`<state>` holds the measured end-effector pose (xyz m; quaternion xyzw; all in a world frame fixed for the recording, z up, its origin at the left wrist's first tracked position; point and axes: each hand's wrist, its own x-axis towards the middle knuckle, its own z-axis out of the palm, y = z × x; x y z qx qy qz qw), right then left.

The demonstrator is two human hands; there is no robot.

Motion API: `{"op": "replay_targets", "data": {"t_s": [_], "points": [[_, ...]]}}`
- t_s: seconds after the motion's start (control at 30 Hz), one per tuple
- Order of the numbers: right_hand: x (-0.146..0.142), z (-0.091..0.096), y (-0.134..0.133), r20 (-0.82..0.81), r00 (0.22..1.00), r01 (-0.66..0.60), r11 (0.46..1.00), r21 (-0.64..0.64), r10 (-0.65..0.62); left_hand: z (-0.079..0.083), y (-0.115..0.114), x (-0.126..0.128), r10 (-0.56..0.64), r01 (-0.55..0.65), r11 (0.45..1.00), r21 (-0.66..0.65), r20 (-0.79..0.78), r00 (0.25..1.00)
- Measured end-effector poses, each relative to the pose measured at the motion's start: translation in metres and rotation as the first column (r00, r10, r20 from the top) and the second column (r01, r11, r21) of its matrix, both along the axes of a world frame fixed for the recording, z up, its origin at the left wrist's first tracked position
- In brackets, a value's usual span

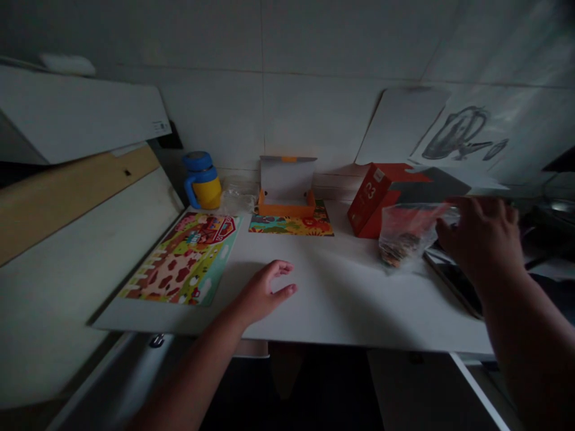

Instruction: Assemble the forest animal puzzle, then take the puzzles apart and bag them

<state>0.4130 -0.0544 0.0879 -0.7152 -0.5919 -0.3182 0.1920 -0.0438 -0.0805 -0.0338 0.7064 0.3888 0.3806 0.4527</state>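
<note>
My left hand [265, 290] rests on the white table [341, 299] near its front edge, fingers loosely apart and holding nothing. My right hand [483, 239] is raised at the right and grips the edge of a clear plastic bag [406, 236] with small puzzle pieces inside; the bag's bottom touches the table. A colourful farm puzzle board [184, 260] lies flat to the left of my left hand. A second colourful board [291, 224] lies further back under an open orange box [285, 206].
A red box marked 3 [372, 197] stands behind the bag. A blue and yellow mug [202, 179] sits at the back left beside clear plastic wrap [236, 200]. A dark tablet [453, 281] lies under my right hand. Paper drawings [467, 134] lean on the wall.
</note>
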Motion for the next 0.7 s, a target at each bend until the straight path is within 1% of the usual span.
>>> {"op": "replay_targets", "data": {"t_s": [0.1, 0.17, 0.2, 0.23, 0.3, 0.33, 0.4, 0.43, 0.47, 0.53, 0.57, 0.63, 0.7], "points": [[-0.027, -0.005, -0.017, 0.003, 0.996, -0.094, 0.986, 0.137, 0.094, 0.001, -0.001, 0.001, 0.013, -0.013, 1.0, 0.003, -0.011, 1.0], [-0.05, -0.01, -0.029, -0.009, 0.985, -0.166, 0.954, 0.252, 0.173, 0.002, -0.002, 0.001, 0.015, -0.015, 1.0, -0.007, -0.014, 1.0], [-0.062, -0.014, -0.035, -0.005, 0.973, -0.219, 0.934, 0.281, 0.23, 0.002, -0.002, 0.002, 0.016, -0.016, 1.0, -0.017, -0.013, 1.0], [-0.074, -0.02, -0.039, 0.009, 0.956, -0.281, 0.912, 0.298, 0.292, 0.004, -0.001, 0.002, 0.019, -0.02, 0.999, -0.027, -0.011, 1.0], [-0.099, -0.036, -0.044, 0.016, 0.906, -0.41, 0.869, 0.276, 0.423, 0.008, 0.002, 0.003, 0.046, -0.046, 0.999, -0.025, -0.015, 0.999], [-0.111, -0.046, -0.045, 0.0, 0.885, -0.447, 0.851, 0.275, 0.465, 0.012, 0.006, 0.002, 0.068, -0.068, 0.998, 0.0, -0.031, 0.997], [-0.132, -0.067, -0.043, -0.042, 0.838, -0.52, 0.82, 0.239, 0.544, 0.022, 0.018, 0.0, 0.142, -0.13, 0.984, 0.119, -0.096, 0.985], [-0.141, -0.077, -0.042, -0.066, 0.815, -0.55, 0.804, 0.227, 0.576, 0.028, 0.026, -0.003, 0.196, -0.164, 0.964, 0.21, -0.139, 0.971], [-0.147, -0.086, -0.041, -0.097, 0.797, -0.57, 0.795, 0.207, 0.596, 0.035, 0.036, -0.005, 0.259, -0.195, 0.931, 0.309, -0.179, 0.949], [-0.155, -0.098, -0.04, -0.157, 0.771, -0.599, 0.787, 0.149, 0.617, 0.045, 0.059, -0.013, 0.398, -0.243, 0.842, 0.482, -0.251, 0.882], [-0.157, -0.102, -0.04, -0.185, 0.764, -0.605, 0.786, 0.127, 0.618, 0.049, 0.072, -0.017, 0.462, -0.26, 0.799, 0.542, -0.277, 0.842], [-0.156, -0.106, -0.04, -0.228, 0.751, -0.614, 0.782, 0.107, 0.62, 0.052, 0.097, -0.026, 0.554, -0.27, 0.752, 0.601, -0.355, 0.753], [-0.152, -0.107, -0.042, -0.263, 0.737, -0.621, 0.777, 0.102, 0.623, 0.049, 0.12, -0.035, 0.6, -0.261, 0.737, 0.624, -0.426, 0.677]]}}
